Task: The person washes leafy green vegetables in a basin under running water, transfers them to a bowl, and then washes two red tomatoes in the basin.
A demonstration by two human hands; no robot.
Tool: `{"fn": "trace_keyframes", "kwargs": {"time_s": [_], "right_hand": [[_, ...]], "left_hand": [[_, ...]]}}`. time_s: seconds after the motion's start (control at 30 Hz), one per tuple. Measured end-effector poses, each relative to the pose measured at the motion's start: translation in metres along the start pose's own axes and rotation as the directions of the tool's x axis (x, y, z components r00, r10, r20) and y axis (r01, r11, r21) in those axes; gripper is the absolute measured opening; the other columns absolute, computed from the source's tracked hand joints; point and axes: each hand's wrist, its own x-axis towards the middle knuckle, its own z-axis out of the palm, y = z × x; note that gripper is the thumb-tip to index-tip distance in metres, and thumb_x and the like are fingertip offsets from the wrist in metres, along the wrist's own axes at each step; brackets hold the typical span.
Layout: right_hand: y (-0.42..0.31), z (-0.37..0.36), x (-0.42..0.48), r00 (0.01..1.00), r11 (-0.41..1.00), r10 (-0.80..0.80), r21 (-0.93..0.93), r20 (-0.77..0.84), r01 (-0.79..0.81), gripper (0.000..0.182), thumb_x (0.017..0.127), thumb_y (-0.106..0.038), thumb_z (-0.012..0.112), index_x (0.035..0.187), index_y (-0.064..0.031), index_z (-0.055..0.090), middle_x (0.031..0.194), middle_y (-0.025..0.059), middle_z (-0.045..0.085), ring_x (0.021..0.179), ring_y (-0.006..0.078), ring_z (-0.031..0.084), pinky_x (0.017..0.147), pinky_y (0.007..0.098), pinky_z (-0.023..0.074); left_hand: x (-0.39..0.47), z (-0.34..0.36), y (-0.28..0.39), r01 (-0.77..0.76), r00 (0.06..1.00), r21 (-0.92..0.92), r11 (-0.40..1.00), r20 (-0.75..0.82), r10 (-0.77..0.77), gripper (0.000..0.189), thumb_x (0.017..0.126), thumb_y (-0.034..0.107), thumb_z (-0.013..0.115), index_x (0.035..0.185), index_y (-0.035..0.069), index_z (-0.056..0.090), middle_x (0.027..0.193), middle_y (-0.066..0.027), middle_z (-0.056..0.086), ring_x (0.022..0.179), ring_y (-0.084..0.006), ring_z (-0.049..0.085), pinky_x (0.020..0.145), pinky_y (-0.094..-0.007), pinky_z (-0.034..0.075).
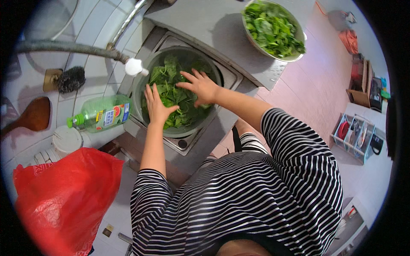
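Observation:
A large round basin (137, 96) of water sits in the metal sink (182, 144), with green leafy vegetables (173, 92) floating in it. My left hand (158, 105) is over the basin's left part, fingers spread, at the edge of the leaves. On the other side my right hand (202, 87) reaches in from the right with its fingers apart above the leaves. Neither hand is closed on anything; whether the fingertips touch the leaves is hard to tell. A white tap nozzle (134, 67) juts over the basin's upper left rim.
A bowl heaped with cut greens (272, 30) stands on the grey counter (230, 41). Left of the sink are a green pump bottle (102, 113), a white tub (66, 140), a black scourer (71, 79) and a wooden spatula (36, 115). A red plastic bag (67, 201) hangs nearer me.

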Motion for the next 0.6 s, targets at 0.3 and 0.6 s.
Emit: {"fn": "trace_keyframes", "kwargs": {"time_s": [0.3,0.6], "right_hand": [[-0.019,0.016,0.150,0.926,0.930,0.149,-0.368,0.348,-0.011,0.079,0.071,-0.065,0.059,0.139,-0.0353,0.032,0.149,0.0029,0.021,0.133,0.0335,0.025,0.102,0.0637,0.0191],[0.027,0.048,0.127,0.569,0.951,0.300,-0.190,0.766,-0.245,0.086,0.077,-0.076,0.035,0.137,-0.0139,0.039,0.140,0.0128,0.037,0.129,0.0335,0.034,0.105,0.0447,0.0269]], "left_hand": [[0.051,0.012,-0.052,0.299,0.856,0.100,0.949,0.412,-0.313,0.114,0.057,0.070,0.068,0.144,0.018,0.016,0.140,-0.0169,0.034,0.126,-0.0368,0.038,0.102,-0.0497,0.032],[0.043,0.014,-0.046,0.688,0.512,-0.201,0.697,0.815,-0.271,0.111,0.065,0.078,0.053,0.146,0.014,0.011,0.151,-0.0156,0.006,0.138,-0.0319,0.009,0.108,-0.0508,0.015]]}}
